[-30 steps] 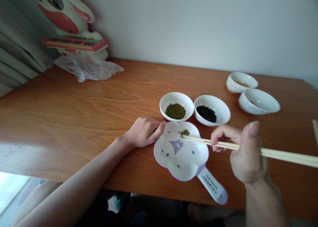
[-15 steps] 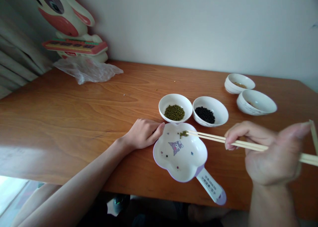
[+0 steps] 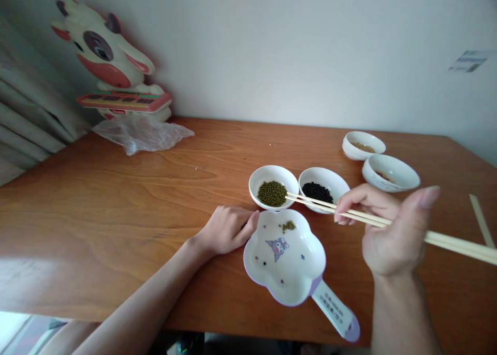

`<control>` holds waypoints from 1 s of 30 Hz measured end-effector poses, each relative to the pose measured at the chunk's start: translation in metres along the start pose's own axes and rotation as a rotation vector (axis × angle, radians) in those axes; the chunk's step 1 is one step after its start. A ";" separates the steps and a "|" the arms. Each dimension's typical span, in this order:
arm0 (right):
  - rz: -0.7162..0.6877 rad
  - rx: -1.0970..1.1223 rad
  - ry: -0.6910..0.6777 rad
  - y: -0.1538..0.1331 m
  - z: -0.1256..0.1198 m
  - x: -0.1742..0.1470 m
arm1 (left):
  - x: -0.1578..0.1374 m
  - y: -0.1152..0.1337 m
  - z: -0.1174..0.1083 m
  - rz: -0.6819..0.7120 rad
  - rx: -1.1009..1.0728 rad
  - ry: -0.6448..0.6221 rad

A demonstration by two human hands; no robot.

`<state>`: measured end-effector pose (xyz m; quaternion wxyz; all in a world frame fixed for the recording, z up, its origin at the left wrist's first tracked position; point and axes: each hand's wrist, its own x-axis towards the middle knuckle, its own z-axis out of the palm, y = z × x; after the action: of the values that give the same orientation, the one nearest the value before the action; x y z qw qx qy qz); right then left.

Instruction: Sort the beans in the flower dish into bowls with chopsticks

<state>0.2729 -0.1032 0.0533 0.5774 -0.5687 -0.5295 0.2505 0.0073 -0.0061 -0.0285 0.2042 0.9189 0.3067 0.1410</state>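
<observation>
My right hand point(image 3: 388, 225) holds a pair of wooden chopsticks point(image 3: 361, 216). Their tips reach the right inner side of a white bowl of green mung beans point(image 3: 272, 193); whether a bean is between them I cannot tell. My left hand point(image 3: 229, 229) grips the upper left rim of a flower-shaped white dish point(image 3: 298, 277) with a lilac edge and a handle, thumb on the rim. A small cluster of mung beans point(image 3: 288, 225) lies near the dish's far side. Under the chopsticks stands a white bowl point(image 3: 339, 188) holding black beans point(image 3: 317, 192).
Two more white bowls stand at the back right: one with tan grains point(image 3: 363, 147), the other point(image 3: 399, 173) with reddish bits. A pale stick point(image 3: 482, 220) lies at the right. At the back left are a cow-shaped toy keyboard point(image 3: 124, 101) and a clear plastic bag point(image 3: 149, 136).
The chopstick tips have moved from the bean cluster in the dish up to the mung bean bowl. My left hand stays at the dish's rim. The camera view has tilted up.
</observation>
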 end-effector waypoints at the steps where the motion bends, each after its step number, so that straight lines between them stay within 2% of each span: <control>1: -0.005 -0.010 -0.017 -0.001 -0.003 -0.001 | 0.000 0.000 0.000 0.003 -0.006 -0.001; 4: 0.005 -0.056 -0.118 -0.003 -0.012 -0.008 | 0.000 0.000 -0.001 0.002 -0.011 -0.001; 8: 0.052 -0.146 -0.369 0.000 -0.014 -0.017 | -0.001 0.001 -0.001 -0.016 -0.003 -0.005; 10: 0.072 -0.179 -0.431 0.004 -0.011 -0.021 | -0.001 0.001 -0.001 -0.017 0.002 -0.004; 17: 0.106 -0.126 -0.377 0.017 -0.006 -0.024 | -0.001 -0.001 0.000 -0.013 0.018 0.001; 30: 0.089 -0.167 -0.336 0.013 0.002 -0.023 | -0.002 -0.001 0.000 -0.020 0.007 -0.012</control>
<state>0.2681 -0.1199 0.0330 0.4200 -0.5875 -0.6119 0.3225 0.0052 -0.0068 -0.0287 0.2044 0.9172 0.3153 0.1322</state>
